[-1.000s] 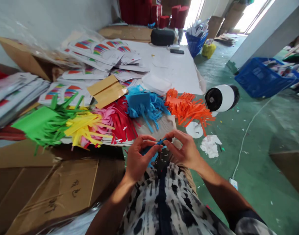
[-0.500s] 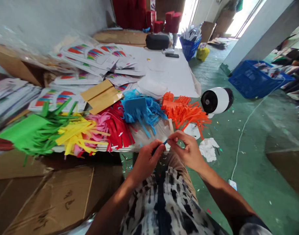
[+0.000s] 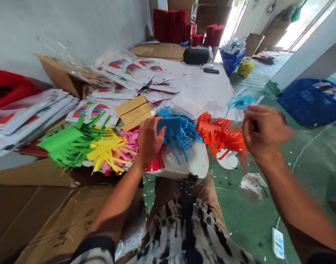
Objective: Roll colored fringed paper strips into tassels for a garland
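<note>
My left hand (image 3: 151, 139) is at the left edge of the blue fringed paper bundle (image 3: 169, 126), thumb and fingers closed on its flat uncut end. My right hand (image 3: 267, 132) is raised at the right, blurred by motion, its fingers curled. At its fingertips is a smeared tuft of thin blue strips (image 3: 242, 102). Below and left of that hand lies the orange fringed bundle (image 3: 221, 134). Red (image 3: 155, 163), pink (image 3: 132, 141), yellow (image 3: 109, 150) and green (image 3: 65, 141) fringed bundles lie left of the blue one, the red partly hidden behind my left hand.
Printed white packages (image 3: 126, 73) are heaped behind the bundles, with a folded tan card (image 3: 135, 112) in front. A black case (image 3: 196, 56) and a phone (image 3: 211, 71) lie farther back. Cardboard boxes (image 3: 47, 209) stand at lower left. A blue crate (image 3: 308, 102) and a power strip (image 3: 278, 242) are on the floor.
My hands have parted from above my lap. The left moved forward to the blue bundle; the right swung up and right, with blue strips showing at its fingers. The view has turned left.
</note>
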`<state>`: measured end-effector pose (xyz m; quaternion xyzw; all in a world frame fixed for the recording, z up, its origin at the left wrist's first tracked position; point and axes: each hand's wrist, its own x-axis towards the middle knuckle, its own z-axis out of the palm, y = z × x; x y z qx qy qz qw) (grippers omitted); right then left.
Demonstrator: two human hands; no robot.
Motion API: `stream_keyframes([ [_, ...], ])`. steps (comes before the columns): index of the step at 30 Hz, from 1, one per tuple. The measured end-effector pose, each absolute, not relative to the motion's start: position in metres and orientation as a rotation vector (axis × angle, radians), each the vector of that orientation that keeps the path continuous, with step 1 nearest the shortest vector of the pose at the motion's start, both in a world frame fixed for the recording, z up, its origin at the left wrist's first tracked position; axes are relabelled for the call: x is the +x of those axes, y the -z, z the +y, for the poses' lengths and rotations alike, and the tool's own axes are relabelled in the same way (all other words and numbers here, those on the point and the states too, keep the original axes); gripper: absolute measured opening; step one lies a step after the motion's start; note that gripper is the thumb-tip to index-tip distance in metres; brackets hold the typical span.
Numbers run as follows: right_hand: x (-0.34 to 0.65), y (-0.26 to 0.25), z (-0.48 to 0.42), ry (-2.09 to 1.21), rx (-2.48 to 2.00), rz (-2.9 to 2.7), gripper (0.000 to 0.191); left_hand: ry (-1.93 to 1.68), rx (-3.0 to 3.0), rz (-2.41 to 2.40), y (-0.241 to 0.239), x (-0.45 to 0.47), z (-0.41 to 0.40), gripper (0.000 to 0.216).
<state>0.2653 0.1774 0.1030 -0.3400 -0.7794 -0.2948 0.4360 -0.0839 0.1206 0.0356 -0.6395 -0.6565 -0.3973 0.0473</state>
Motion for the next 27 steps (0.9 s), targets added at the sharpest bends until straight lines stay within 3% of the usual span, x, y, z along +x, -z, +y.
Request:
stream_keyframes([
  [4, 0.254, -0.041, 0.178, 0.567, -1.078, -2.334, 0.02, 1.128, -1.912, -2.042, -0.023, -0.115, 0.156, 0.041],
  [7, 0.247, -0.014, 0.171, 0.409, -1.195, -2.522, 0.027, 1.111, -2.022, -2.037, -0.016, -0.124, 0.168, 0.029],
  [11, 0.235, -0.024, 0.165, 0.319, -1.213, -2.488, 0.032, 1.253, -2.048, -1.98, -0.016, -0.129, 0.172, 0.012],
  [19, 0.182, -0.039, 0.17, 0.117, -1.116, -2.441, 0.033, 1.425, -2.298, -1.891, -0.024, -0.139, 0.173, 0.017],
  [27, 0.105, -0.041, 0.187, 0.046, -1.098, -2.371, 0.037, 1.83, -2.327, -1.812, -0.034, -0.128, 0.164, 0.019],
])
